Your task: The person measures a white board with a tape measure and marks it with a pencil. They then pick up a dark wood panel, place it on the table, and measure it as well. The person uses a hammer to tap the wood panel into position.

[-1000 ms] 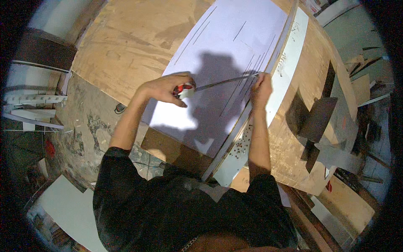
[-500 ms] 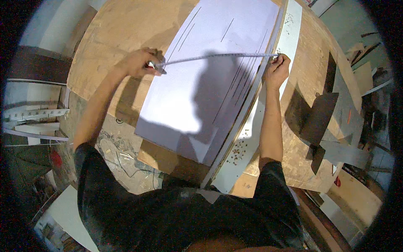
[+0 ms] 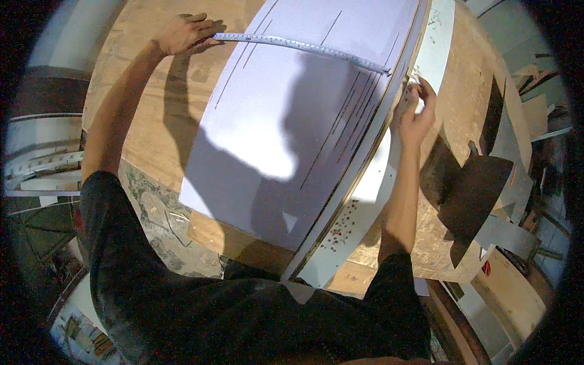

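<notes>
A tape measure's blade (image 3: 286, 44) stretches across a white panel (image 3: 243, 128), its hooked end lying on the panel near the right edge. At the blade's other end, on the bare wood left of the panel, my left hand (image 3: 187, 35) grips the tape measure. Its case is hidden by the hand. Just right of the panel, over a pale strip, my right hand (image 3: 418, 112) is curled with thumb and fingers near together. A small bright white bit shows at those fingertips, too small to name. Several dark lines (image 3: 347, 109) run along the panel.
Beside the panel lies a long narrow board edge (image 3: 340, 207), then a pale strip (image 3: 340, 237) scattered with small brown bits. A dark curved sheet (image 3: 477, 188) sits on the wooden table (image 3: 146, 91) at right. Offcuts (image 3: 505, 286) lean beyond the table's right side.
My left hand has moved up and left with the tape measure. The blade's end has come away from my right hand onto the panel. My right hand has shifted slightly right and down.
</notes>
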A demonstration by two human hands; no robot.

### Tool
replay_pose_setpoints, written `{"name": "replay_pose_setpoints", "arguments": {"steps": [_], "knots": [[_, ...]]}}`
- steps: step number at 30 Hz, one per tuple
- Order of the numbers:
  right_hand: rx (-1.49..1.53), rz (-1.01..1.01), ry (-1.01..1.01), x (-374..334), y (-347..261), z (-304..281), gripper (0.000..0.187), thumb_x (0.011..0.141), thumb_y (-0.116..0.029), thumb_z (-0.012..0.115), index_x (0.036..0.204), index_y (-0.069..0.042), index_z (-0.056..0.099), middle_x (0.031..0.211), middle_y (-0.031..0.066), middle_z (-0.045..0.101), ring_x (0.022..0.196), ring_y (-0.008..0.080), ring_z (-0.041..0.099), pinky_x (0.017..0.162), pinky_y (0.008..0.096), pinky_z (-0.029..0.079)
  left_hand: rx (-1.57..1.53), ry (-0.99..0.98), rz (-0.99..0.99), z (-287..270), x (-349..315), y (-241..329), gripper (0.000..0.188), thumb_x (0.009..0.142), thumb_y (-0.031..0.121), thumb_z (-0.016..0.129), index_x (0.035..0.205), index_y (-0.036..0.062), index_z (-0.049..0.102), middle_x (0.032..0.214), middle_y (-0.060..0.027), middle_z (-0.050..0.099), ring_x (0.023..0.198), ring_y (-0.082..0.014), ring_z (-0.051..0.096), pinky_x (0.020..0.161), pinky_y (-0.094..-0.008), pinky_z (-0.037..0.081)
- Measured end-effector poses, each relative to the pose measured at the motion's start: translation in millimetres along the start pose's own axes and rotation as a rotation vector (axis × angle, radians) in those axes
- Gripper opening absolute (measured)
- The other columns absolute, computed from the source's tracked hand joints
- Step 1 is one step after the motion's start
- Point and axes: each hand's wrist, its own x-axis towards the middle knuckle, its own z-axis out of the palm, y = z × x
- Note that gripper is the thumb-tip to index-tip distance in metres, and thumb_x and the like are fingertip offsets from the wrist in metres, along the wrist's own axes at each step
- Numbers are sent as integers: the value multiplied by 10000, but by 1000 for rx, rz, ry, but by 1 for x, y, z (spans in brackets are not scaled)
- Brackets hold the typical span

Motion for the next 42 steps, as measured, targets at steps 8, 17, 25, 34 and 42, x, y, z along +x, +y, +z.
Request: {"name": "replay_pose_setpoints", "arguments": {"steps": [8, 17, 25, 34, 42], "knots": [[106, 262, 80, -112, 46, -73, 359, 901, -101, 595, 1223, 18, 491, 992, 110, 588, 901, 181, 550, 855, 329, 449, 45, -165, -15, 35, 32, -25, 534, 885, 324, 503, 1379, 131, 439, 1359, -16, 505, 1185, -260, 518, 947, -389, 485], [24, 397, 137, -188, 30, -137, 352, 954, -171, 560, 1256, -21, 462, 903, 50, 546, 836, 135, 502, 777, 287, 420, 226, -204, 41, 40, 42, -43, 489, 889, 294, 503, 1367, 210, 446, 1361, 3, 497, 1280, -242, 451, 1002, -394, 453], [-170, 421, 125, -237, 60, -179, 346, 947, -187, 578, 1232, -18, 479, 824, 28, 526, 746, 117, 472, 685, 269, 397, 151, 51, 125, 18, 71, -22, 378, 910, 372, 539, 1206, 137, 560, 1309, -7, 537, 1218, -205, 477, 873, -352, 513], [43, 365, 262, -254, 69, -159, 377, 873, -128, 643, 1191, 8, 493, 762, 17, 448, 683, 108, 435, 637, 237, 429, 176, 16, 101, 9, 79, -18, 358, 872, 365, 557, 1176, 177, 558, 1333, 35, 498, 1191, -165, 459, 870, -326, 501], [-46, 394, 203, -256, 72, -162, 351, 893, -149, 629, 1175, 13, 496, 793, 22, 472, 669, 95, 431, 616, 226, 394, 150, -41, 27, 14, 85, -16, 326, 875, 344, 546, 1167, 200, 569, 1292, 57, 524, 1182, -147, 463, 861, -326, 495]]}}
